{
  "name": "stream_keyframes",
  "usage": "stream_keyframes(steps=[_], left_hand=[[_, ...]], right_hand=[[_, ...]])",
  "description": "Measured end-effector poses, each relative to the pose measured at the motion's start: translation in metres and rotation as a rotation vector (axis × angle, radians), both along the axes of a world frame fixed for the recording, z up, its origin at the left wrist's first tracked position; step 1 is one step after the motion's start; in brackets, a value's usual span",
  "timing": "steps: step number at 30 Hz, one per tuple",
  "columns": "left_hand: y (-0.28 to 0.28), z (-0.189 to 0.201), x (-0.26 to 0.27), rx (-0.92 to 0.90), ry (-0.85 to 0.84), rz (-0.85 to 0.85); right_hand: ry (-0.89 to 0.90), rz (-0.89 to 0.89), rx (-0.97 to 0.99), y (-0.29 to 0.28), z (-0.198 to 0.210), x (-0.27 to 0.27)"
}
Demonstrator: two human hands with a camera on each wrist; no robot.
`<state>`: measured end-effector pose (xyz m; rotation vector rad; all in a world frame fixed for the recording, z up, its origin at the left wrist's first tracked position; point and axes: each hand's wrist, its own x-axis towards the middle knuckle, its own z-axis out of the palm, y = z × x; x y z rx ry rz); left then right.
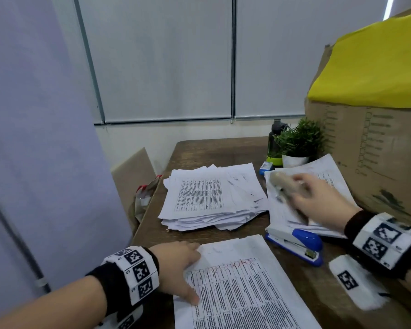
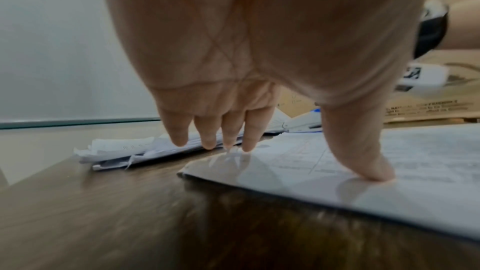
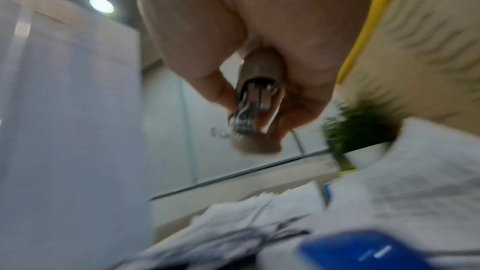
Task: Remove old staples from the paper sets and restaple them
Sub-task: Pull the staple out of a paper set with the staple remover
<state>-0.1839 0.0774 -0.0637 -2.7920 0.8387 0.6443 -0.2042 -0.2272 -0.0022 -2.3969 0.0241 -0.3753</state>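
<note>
Now | left hand point(image 1: 176, 269) flat, fingers straight, pinning paper set point(image 1: 244, 293) at desk point(image 1: 223, 148) near edge | right hand point(image 1: 318, 198) curled around staple remover point(image 3: 255, 108) over right-side papers | sheets light, floppy, slippery; hold near stapled corner.

Even, soft indoor light; a round ceiling lamp point(image 3: 101, 5) glows in the right wrist view. That view is heavily motion-blurred. The head view bends at its edges, and the right hand point(image 1: 318, 200) smears.
</note>
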Motion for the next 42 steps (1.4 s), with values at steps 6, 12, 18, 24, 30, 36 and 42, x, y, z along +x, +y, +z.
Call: stream_keyframes(steps=[6,12,18,24,30,36,42], left_hand=[[0.000,-0.001,-0.002,0.019,0.025,0.013],[0.001,-0.004,0.002,-0.009,-0.005,-0.038],[-0.002,-0.006,0.007,0.037,0.024,-0.074],[-0.004,-0.014,0.017,0.089,0.031,-0.077],[-0.004,-0.015,0.024,0.119,0.058,-0.037],[-0.005,-0.004,0.010,0.152,0.082,-0.139],[-0.007,0.002,0.007,-0.112,0.084,0.059]], right_hand=[[0.359,0.359,-0.450,0.083,-0.059,-0.021],[0.387,0.291,-0.375,0.106,-0.062,-0.009],[0.412,0.355,-0.581,0.125,-0.059,-0.005],[0.454,0.285,-0.611,0.146,-0.073,0.009],[0.455,0.162,-0.533,0.161,-0.085,0.034],[0.300,0.175,-0.517,0.166,-0.069,0.049],[0.252,0.274,-0.456,0.113,-0.037,0.025]])
